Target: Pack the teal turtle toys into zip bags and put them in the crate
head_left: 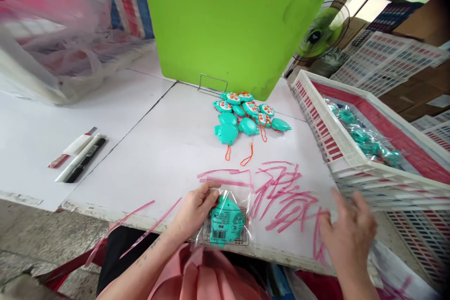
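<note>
Left hand (195, 208) pinches the top edge of a clear plastic bag (227, 218) at the near worktop (168, 150) edge. Inside: teal fish-shaped toy (227, 222), back side up, barcode label showing. Right hand (348, 232) released, fingers spread, blurred, over the pink strips (284, 197). More teal toys (246, 115) piled farther back; white crate (337, 150) at right.

1. Your left hand (195, 208) pinches a clear bag (227, 218) holding a teal toy (227, 224) at the table (158, 150) edge.
2. Your right hand (349, 234), fingers spread, hovers beside pink strips (284, 194).
3. Loose teal toys (246, 115) lie beyond, near a white crate (351, 159).
</note>
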A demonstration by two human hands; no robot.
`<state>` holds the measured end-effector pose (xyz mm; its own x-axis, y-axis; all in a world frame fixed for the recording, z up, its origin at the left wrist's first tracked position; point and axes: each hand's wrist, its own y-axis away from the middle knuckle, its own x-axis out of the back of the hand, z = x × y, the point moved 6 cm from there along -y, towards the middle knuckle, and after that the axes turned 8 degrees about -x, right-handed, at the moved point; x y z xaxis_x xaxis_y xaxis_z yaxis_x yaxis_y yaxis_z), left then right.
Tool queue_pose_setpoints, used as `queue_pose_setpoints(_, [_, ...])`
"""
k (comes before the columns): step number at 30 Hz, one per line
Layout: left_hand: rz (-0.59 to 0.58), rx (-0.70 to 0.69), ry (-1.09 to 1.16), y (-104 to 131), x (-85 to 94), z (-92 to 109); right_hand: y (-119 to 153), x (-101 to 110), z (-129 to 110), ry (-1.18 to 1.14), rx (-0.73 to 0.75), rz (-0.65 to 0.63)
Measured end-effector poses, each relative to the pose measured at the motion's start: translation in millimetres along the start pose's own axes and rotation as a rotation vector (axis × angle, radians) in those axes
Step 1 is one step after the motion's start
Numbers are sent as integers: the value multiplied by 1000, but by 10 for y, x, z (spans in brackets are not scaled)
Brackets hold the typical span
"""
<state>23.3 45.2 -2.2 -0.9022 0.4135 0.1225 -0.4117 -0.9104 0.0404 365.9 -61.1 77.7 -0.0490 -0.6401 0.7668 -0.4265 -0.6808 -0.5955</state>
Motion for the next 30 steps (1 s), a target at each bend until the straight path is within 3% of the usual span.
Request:
queue_pose_setpoints(2, [-8,-6,-6,-2,-9,-16,-61,90,-316,-74,67,143])
queue_pose_setpoints(7, [30,-9,-33,13,12,-22,-108,-194,-999,-255,232,-22])
queue_pose_setpoints(12, [43,-29,-19,34,15,-9,215,-367,-1317,-259,291,-38])
queue_pose_setpoints(16, [35,-25,-44,36,20,16,604,-477,-1399,-183,448,-215])
queue_pose_setpoints(18, [28,-23,-54,34,23,30,618,-455,-1318,-192,461,-210])
queue_pose_setpoints(22, [8,-12,-25,32,13,29,224,-291,-880,-379,129,-25])
queue_pose_setpoints(25, [9,-24,-2,33,13,24,12,-306,-701,-548,-74,-38])
queue_pose_setpoints(27, [17,-30,10,34,19,18,10,-398,-822,-579,-37,-159])
queue_pose_setpoints(30, [24,-30,38,38,21,6,186,-577,-1201,-560,130,-402])
